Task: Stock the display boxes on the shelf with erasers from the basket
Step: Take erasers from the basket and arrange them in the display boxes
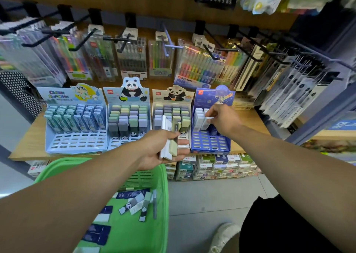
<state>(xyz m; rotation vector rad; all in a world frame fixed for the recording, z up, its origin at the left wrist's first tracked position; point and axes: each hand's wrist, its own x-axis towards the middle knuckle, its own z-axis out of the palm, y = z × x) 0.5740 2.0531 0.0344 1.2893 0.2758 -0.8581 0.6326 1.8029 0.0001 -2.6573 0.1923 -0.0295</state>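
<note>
basket (162, 175) before shelf (25, 147) of display boxes (127, 118)

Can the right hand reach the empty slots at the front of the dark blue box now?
Probably yes. The right hand is already over the dark blue box, pinching a white eraser at its back rows, and nothing covers the empty front slots.

The left hand (163, 148) covers most of the erasers (170, 137) it holds, so no clear count, and those erasers block the front of the tan box (171, 106). The right hand (221, 121) hides part of the blue box (211, 143) rows and how its fingertips meet the white eraser (205, 124). Basket (159, 177) is cut off at the bottom and half buried under the left arm. Pen packs (131, 60) on the hooks are blurry, labels unreadable. Shoe (223, 235) is cropped at the bottom edge.
</note>
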